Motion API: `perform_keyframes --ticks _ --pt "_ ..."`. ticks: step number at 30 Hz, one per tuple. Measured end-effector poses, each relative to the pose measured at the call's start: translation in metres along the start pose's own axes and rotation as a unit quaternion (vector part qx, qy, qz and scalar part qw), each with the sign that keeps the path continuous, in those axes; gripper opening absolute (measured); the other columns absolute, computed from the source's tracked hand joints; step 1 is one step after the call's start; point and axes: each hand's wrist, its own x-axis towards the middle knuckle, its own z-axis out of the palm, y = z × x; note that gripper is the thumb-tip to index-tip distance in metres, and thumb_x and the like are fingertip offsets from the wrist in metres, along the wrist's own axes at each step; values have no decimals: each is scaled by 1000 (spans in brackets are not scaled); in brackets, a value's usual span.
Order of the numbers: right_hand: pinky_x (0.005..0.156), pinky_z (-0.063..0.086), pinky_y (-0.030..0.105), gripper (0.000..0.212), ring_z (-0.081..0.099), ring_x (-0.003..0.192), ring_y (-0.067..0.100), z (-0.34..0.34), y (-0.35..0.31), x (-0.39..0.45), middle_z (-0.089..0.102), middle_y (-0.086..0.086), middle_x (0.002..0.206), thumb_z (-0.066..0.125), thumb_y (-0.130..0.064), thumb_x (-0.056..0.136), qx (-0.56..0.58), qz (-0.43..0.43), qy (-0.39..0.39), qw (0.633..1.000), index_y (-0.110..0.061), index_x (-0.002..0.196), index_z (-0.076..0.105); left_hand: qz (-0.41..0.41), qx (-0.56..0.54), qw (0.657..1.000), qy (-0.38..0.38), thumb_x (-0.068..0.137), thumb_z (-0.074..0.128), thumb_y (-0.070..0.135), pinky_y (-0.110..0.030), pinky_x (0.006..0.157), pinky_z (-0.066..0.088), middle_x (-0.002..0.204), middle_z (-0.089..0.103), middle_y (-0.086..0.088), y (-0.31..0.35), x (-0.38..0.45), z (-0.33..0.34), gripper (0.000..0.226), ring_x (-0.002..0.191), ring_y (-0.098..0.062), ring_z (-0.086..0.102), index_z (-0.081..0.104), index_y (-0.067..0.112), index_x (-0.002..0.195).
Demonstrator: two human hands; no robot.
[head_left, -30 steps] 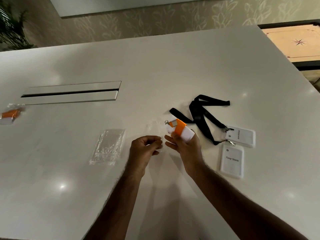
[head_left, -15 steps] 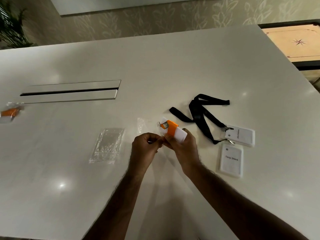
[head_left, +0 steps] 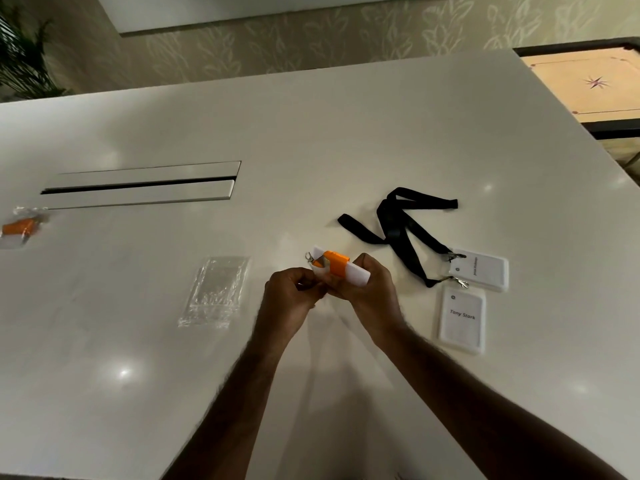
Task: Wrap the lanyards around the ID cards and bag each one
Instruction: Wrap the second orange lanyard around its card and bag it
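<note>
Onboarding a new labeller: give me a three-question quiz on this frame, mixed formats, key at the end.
1. True or false: the black lanyards are already wrapped around ID cards.
2. Which hand grips the card wrapped in the orange lanyard? A) left hand B) right hand
3. Fill in: the stack of clear bags lies to the ___ of the left hand, from the person's own view.

Key: 1 false; 2 B; 3 left.

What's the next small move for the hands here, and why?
Probably slide the wrapped card into the clear bag the left hand seems to pinch; the bag is barely visible. The orange lanyard is already wound round the card, which the right hand grips.
</note>
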Motion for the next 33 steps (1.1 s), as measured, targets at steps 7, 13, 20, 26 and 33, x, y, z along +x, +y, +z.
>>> perform_keyframes --ticks 7,13,20,26,33 --pt "86 66 54 47 79 96 40 -7 -4 0 76 26 111 87 -5 85 72 44 -4 996 4 124 63 -43 -104 993 -20 91 76 27 -19 62 57 79 79 8 2 -1 -1 7 80 -9 76 80 32 88" --pt "87 66 50 51 79 99 40 -8 -5 0 77 25 114 84 -4 87 108 60 -11 992 4 132 62 -67 -131 989 -17 94 72 32 -35 74 63 83 79 4 3 -3 3 8 83 -19 76 79 27 94" --pt "88 65 55 48 78 100 41 -8 -2 0 76 27 112 88 0 82 85 32 -24 996 6 122 64 -63 -101 993 -7 98 66 32 -23 69 54 82 77 12 5 -7 5 10 85 -7 73 75 30 95" --pt "83 66 57 54 78 94 38 -2 -1 -1 76 21 101 99 -15 66 27 -2 -15 1000 3 104 65 -43 -69 996 22 95 70 34 -19 68 48 75 74 19 7 -11 1 9 72 3 66 76 28 90" --pt "72 68 47 44 79 87 37 -1 -7 -3 74 23 98 95 -4 74 32 -8 -9 999 4 105 65 -18 -72 997 3 90 68 41 -25 72 53 80 77 15 6 -16 -5 10 79 -2 70 76 35 88"
